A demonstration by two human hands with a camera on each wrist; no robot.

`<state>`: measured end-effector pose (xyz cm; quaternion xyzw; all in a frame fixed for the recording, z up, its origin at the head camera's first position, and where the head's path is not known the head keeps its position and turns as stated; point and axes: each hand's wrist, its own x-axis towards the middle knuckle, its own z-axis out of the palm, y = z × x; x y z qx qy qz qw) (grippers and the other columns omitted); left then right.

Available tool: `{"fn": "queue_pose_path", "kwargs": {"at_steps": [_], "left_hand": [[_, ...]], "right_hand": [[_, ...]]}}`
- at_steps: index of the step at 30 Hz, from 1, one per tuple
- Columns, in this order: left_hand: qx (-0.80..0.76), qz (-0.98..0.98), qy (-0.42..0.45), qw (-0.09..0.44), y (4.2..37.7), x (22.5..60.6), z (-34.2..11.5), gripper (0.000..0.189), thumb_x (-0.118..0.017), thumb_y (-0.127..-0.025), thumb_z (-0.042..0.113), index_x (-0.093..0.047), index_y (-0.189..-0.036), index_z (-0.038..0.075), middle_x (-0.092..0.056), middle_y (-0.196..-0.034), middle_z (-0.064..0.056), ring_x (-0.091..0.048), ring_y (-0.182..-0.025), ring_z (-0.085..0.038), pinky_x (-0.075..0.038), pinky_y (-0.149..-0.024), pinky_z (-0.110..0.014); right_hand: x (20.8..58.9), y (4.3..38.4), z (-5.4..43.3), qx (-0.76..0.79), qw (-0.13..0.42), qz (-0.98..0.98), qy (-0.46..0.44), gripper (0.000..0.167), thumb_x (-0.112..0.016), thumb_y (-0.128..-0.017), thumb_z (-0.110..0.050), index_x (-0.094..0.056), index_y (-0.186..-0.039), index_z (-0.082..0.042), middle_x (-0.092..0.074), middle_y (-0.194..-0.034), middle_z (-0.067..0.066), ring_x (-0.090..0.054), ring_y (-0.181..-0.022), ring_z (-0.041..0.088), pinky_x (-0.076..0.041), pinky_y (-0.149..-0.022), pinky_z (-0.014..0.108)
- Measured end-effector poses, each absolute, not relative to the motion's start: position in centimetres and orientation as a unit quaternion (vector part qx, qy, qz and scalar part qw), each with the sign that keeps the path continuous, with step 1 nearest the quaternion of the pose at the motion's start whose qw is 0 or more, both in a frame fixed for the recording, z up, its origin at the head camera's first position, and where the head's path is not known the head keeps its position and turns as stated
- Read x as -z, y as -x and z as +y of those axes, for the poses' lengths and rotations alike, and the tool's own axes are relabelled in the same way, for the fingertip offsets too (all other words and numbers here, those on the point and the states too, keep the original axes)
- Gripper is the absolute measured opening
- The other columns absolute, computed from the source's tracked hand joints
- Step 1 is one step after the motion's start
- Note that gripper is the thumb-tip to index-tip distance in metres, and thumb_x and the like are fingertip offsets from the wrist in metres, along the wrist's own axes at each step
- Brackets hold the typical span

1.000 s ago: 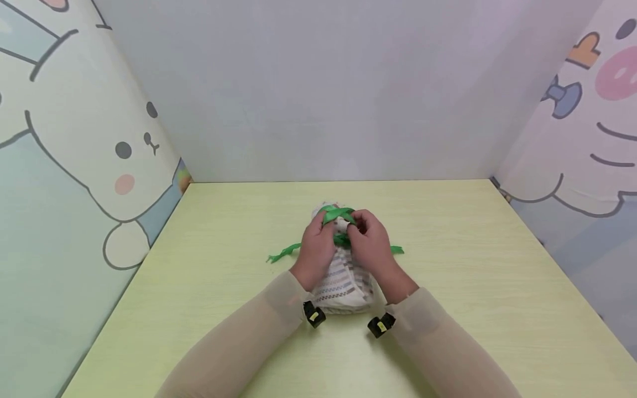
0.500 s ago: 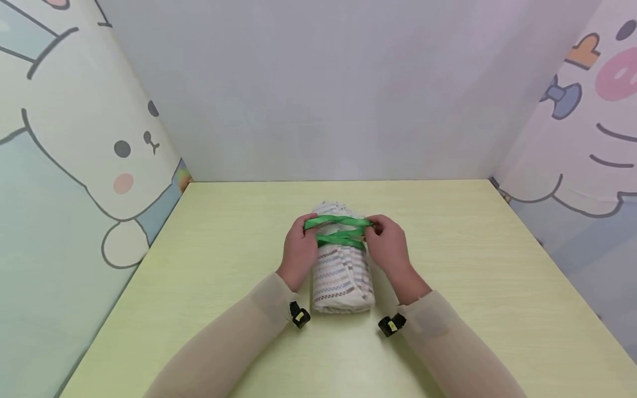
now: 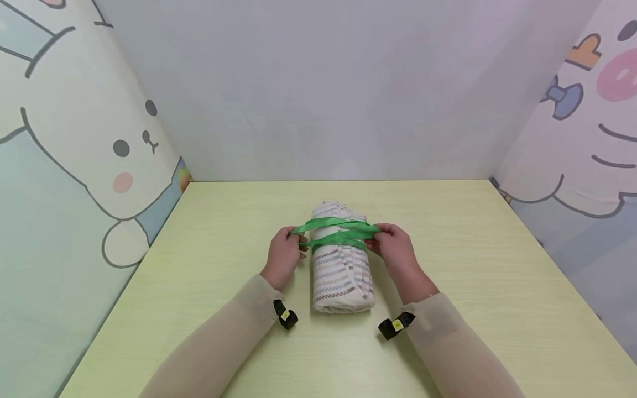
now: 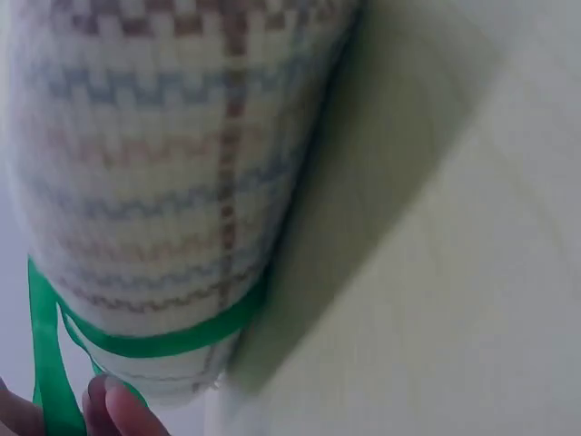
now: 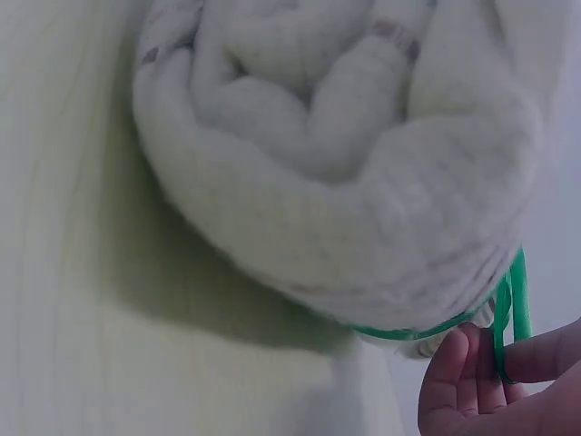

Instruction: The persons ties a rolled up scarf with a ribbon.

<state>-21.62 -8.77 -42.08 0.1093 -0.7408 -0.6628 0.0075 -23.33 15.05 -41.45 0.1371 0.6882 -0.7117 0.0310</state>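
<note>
A rolled white towel (image 3: 340, 282) with rows of coloured checks lies on the table, its long side pointing away from me. Green ribbon (image 3: 339, 238) goes around its far half, and more strands stretch across the top between my hands. On the left side, my left hand (image 3: 281, 258) pinches a ribbon strand, thumb against fingers. My right hand (image 3: 400, 255) pinches the ribbon on the opposite side, seen also in the right wrist view, where the strand (image 5: 519, 300) runs between thumb and fingers. The towel's underside and the ribbon beneath it are hidden.
The pale yellow-green table (image 3: 224, 232) reaches back to a plain grey wall (image 3: 338, 94). Cartoon-printed panels (image 3: 74, 166) stand at both sides. A small black camera (image 3: 286, 315) sits on the left wrist and another (image 3: 396, 325) on the right.
My hands have moved apart from above the towel to either side of it. The ribbon between them has stretched out, and the loose ends that lay out to the sides no longer show.
</note>
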Motion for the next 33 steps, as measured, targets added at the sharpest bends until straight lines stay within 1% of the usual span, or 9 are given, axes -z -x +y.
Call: {"fn": "queue_pose_path", "kwargs": {"at_steps": [3, 8, 13, 17, 21, 24, 27, 30, 33], "left_hand": [[0.676, -0.727, -0.123, -0.003, 21.7, 42.3, -9.0, 0.028, -0.037, -0.109, 0.009, -0.057, -0.125, -0.001, -0.065, -0.105, -0.016, -0.065, -0.083, -0.023, -0.056, -0.068, -0.030], [0.692, -0.709, -0.136, -0.012, 21.8, 42.6, -9.3, 0.029, -0.037, -0.108, 0.008, -0.058, -0.125, -0.004, -0.066, -0.104, -0.017, -0.063, -0.077, -0.021, -0.057, -0.068, -0.031], [0.705, -0.694, -0.145, -0.019, 21.9, 43.1, -9.9, 0.032, -0.036, -0.110, 0.010, -0.058, -0.127, -0.006, -0.066, -0.106, -0.018, -0.063, -0.076, -0.019, -0.058, -0.069, -0.032], [0.711, -0.688, -0.145, -0.024, 21.9, 43.1, -9.9, 0.032, -0.037, -0.109, 0.009, -0.058, -0.127, -0.006, -0.067, -0.105, -0.019, -0.065, -0.077, -0.021, -0.060, -0.072, -0.034], [0.716, -0.685, -0.133, -0.026, 21.8, 42.8, -9.7, 0.032, -0.037, -0.108, 0.007, -0.058, -0.129, -0.005, -0.068, -0.107, -0.021, -0.069, -0.080, -0.024, -0.061, -0.079, -0.040], [0.720, -0.682, -0.124, -0.023, 21.8, 42.3, -9.6, 0.033, -0.037, -0.108, 0.006, -0.058, -0.130, -0.005, -0.068, -0.107, -0.021, -0.071, -0.080, -0.024, -0.060, -0.083, -0.044], [0.729, -0.674, -0.119, -0.019, 21.8, 41.9, -9.9, 0.036, -0.035, -0.108, 0.007, -0.057, -0.132, -0.006, -0.068, -0.109, -0.022, -0.071, -0.081, -0.024, -0.060, -0.085, -0.042], [0.739, -0.663, -0.115, -0.015, 21.9, 41.6, -10.3, 0.037, -0.033, -0.108, 0.007, -0.054, -0.134, -0.009, -0.068, -0.112, -0.023, -0.071, -0.084, -0.023, -0.060, -0.086, -0.040], [0.746, -0.656, -0.110, -0.008, 22.0, 41.2, -10.9, 0.036, -0.032, -0.109, 0.007, -0.053, -0.132, -0.012, -0.067, -0.114, -0.025, -0.071, -0.090, -0.026, -0.059, -0.088, -0.040]], "right_hand": [[41.8, 23.4, 15.0, 0.696, 0.029, 0.707, -0.122, 0.031, -0.046, -0.106, -0.003, -0.054, -0.134, 0.006, -0.059, -0.120, 0.020, -0.067, -0.086, 0.016, -0.059, -0.082, 0.029], [42.6, 23.4, 15.3, 0.551, 0.007, 0.831, -0.071, 0.029, -0.054, -0.100, -0.007, -0.060, -0.127, 0.001, -0.061, -0.110, 0.017, -0.064, -0.089, 0.025, -0.056, -0.075, 0.035], [42.5, 23.3, 15.3, 0.450, 0.028, 0.892, -0.041, 0.027, -0.060, -0.099, -0.011, -0.061, -0.123, 0.001, -0.061, -0.109, 0.016, -0.059, -0.093, 0.030, -0.052, -0.074, 0.038], [42.1, 23.4, 15.2, 0.438, 0.029, 0.898, -0.025, 0.030, -0.059, -0.100, -0.011, -0.059, -0.128, 0.001, -0.062, -0.118, 0.018, -0.060, -0.105, 0.033, -0.053, -0.083, 0.043], [41.8, 23.6, 14.9, 0.449, 0.006, 0.893, -0.020, 0.034, -0.057, -0.102, -0.015, -0.059, -0.133, -0.002, -0.063, -0.126, 0.017, -0.061, -0.115, 0.033, -0.053, -0.092, 0.047], [41.7, 23.8, 14.7, 0.443, -0.006, 0.896, -0.020, 0.031, -0.057, -0.102, -0.015, -0.062, -0.130, -0.002, -0.065, -0.122, 0.016, -0.062, -0.111, 0.032, -0.053, -0.090, 0.046], [41.5, 24.0, 15.0, 0.431, -0.004, 0.902, -0.015, 0.029, -0.054, -0.103, -0.011, -0.064, -0.126, 0.001, -0.067, -0.116, 0.017, -0.064, -0.102, 0.031, -0.054, -0.083, 0.043], [41.4, 24.3, 15.6, 0.466, 0.014, 0.885, -0.018, 0.031, -0.048, -0.105, -0.010, -0.064, -0.128, 0.004, -0.068, -0.115, 0.021, -0.069, -0.098, 0.031, -0.058, -0.080, 0.040], [41.5, 24.6, 16.5, 0.553, 0.046, 0.831, -0.034, 0.034, -0.045, -0.110, -0.012, -0.061, -0.132, 0.008, -0.066, -0.119, 0.026, -0.073, -0.098, 0.031, -0.061, -0.082, 0.038]]}}
